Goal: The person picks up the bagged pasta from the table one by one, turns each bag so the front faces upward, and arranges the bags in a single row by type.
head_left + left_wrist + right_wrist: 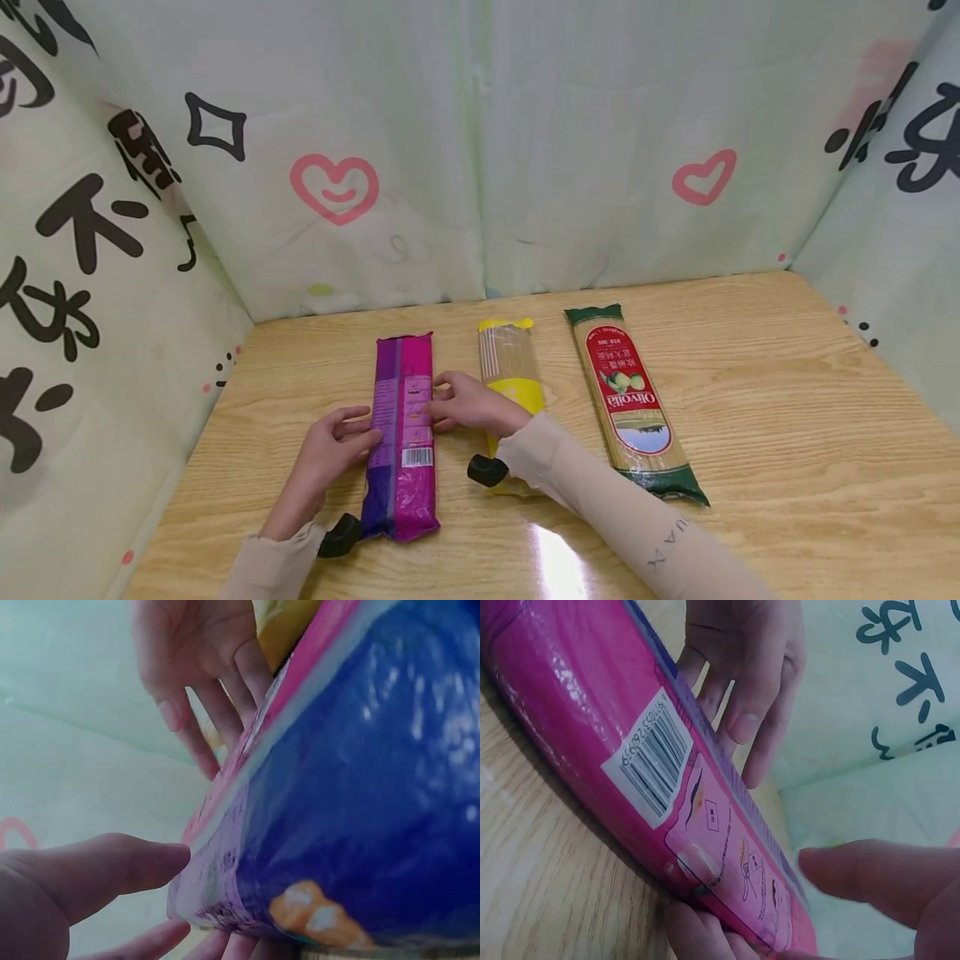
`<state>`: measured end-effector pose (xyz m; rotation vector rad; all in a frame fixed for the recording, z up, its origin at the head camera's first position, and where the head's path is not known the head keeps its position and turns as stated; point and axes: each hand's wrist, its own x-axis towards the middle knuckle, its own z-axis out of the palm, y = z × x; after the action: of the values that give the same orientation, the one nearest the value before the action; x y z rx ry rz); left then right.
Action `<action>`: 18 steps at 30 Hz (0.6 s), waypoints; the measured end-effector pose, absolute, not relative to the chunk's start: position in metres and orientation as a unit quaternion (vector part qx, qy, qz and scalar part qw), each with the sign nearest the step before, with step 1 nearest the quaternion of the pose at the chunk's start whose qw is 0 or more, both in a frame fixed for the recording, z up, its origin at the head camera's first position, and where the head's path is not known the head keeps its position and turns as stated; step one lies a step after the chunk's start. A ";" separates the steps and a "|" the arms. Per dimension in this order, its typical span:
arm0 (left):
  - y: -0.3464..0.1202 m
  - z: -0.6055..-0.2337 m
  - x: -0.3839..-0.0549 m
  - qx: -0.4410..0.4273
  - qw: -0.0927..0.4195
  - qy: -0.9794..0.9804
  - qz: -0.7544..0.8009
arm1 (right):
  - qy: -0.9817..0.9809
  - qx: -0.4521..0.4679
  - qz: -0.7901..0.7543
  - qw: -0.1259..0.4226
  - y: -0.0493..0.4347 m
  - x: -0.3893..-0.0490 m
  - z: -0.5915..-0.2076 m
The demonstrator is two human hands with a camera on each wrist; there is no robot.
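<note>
A purple and pink plastic package (408, 433) lies lengthwise on the table, its barcode and printed panels facing up. My left hand (333, 450) is at its left edge, the thumb reaching over the edge and the other fingers low along the side. At the right edge is my right hand (476, 404), its fingers extended beside the package and partly hidden by it in the left wrist view. The right thumb (877, 874) stands out above the package in the right wrist view. Neither hand is clenched around it.
A yellow-banded noodle package (513, 358) lies partly beneath my right forearm. Farther right is a spaghetti package (630, 392) with a red label and green ends. The wooden table (810, 433) is bordered by printed curtains (570, 150).
</note>
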<state>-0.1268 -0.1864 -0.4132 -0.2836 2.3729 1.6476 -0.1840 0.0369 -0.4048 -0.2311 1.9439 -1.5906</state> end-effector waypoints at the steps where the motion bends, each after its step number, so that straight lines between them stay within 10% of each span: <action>1: -0.186 -0.413 -0.127 -0.095 0.120 0.812 0.563 | 0.734 -0.088 -0.601 0.304 0.036 -0.184 -0.405; 18: -0.182 -0.413 -0.127 -0.087 0.103 0.846 0.516 | 0.752 -0.099 -0.581 0.294 0.027 -0.185 -0.406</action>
<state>-0.1268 -0.1823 -0.4131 -0.2564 2.4972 1.5222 -0.1847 0.0268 -0.4063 -0.2628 2.0024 -1.5467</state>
